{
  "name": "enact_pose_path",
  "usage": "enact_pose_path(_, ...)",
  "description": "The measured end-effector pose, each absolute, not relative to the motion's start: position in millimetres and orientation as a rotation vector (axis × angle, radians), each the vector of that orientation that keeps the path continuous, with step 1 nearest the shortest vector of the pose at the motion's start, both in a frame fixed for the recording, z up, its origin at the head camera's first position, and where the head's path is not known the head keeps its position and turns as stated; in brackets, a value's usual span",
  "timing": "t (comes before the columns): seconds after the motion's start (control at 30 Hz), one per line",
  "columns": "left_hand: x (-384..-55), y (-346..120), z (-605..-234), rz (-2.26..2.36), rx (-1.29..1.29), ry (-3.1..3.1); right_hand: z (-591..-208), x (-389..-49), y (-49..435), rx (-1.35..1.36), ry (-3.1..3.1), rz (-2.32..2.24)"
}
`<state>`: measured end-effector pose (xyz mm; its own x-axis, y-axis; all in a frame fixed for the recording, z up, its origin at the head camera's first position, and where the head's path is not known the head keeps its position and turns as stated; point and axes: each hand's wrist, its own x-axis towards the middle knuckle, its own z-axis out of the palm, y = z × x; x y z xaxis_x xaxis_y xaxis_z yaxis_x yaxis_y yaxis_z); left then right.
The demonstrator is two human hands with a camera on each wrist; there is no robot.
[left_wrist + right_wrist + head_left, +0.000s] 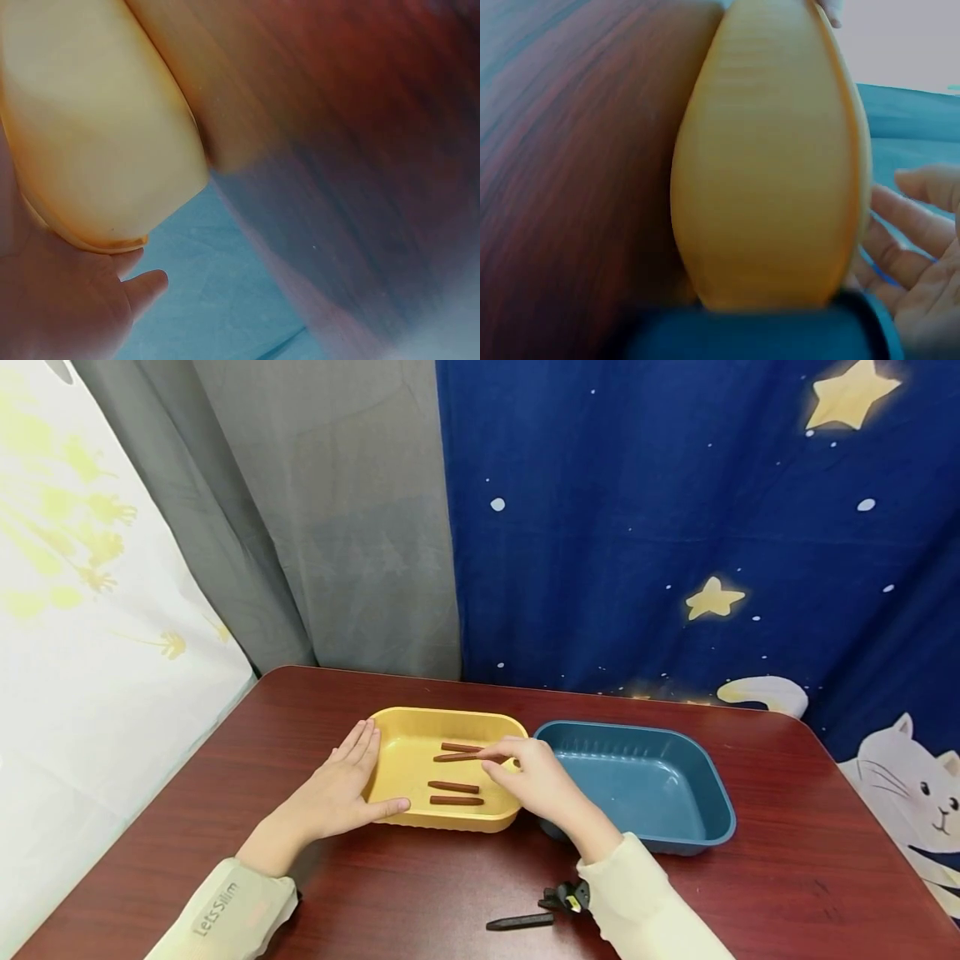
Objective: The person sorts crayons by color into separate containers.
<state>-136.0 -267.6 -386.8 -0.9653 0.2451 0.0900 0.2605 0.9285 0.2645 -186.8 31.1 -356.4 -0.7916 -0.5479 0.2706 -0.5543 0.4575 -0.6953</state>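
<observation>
Four-sided and yellow, a plastic tray sits on the table with several brown crayons lying in it. My left hand rests on its left end, fingers straight along the rim and thumb over the front edge. Over the tray's right end reaches my right hand. Its index fingertip is at the right end of one brown crayon, thumb just below; whether they pinch it is unclear. In the right wrist view, the tray's wall hides that crayon and some fingertips.
A blue tray stands against the yellow tray's right side. A black crayon lies near the table's front, beside a black object with a yellow mark near my right sleeve. Curtains hang behind the table.
</observation>
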Motion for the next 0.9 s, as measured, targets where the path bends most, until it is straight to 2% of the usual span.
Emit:
enact_pose_path(0.43,-135.5,-267.6,-384.4,-0.439,-0.398,-3.039,-352.3,-168.8,101.9,0.915,-2.767,1.007)
enact_pose_path(0.7,-135.3,-267.6,-385.3,-0.438,-0.391,-3.037,-360.8,-167.8,156.6,0.767,-2.835,0.798)
enact_pose_path(0.9,-135.9,-267.6,-385.9,-0.432,-0.392,-3.038,-364.0,-165.4,194.8,0.761,-2.900,0.608)
